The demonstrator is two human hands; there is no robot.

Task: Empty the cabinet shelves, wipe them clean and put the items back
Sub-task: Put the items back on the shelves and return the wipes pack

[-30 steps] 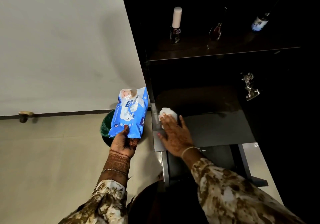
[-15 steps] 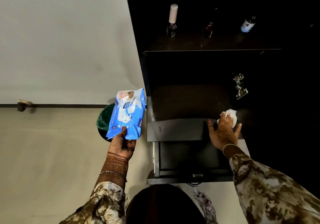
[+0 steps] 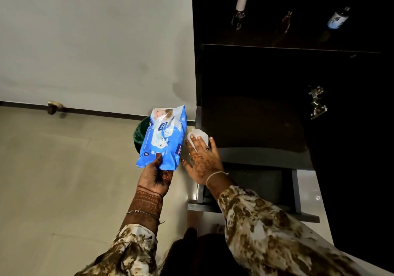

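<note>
White wet wipe (image 3: 197,136) lies on the front left corner of the lower cabinet shelf (image 3: 251,126), pressed flat under the right hand (image 3: 202,162); its grip is spread, fingers (image 3: 195,142) apart on the wipe. At 9 o'clock, just beside it, the left hand (image 3: 154,176) has its grip clamped on the bottom edge of a blue wet-wipes pack (image 3: 164,140). Green bin (image 3: 139,135) partly hidden behind the pack. At 12 to 1 o'clock, upper shelf (image 3: 287,47) carries three small bottles (image 3: 241,6).
</note>
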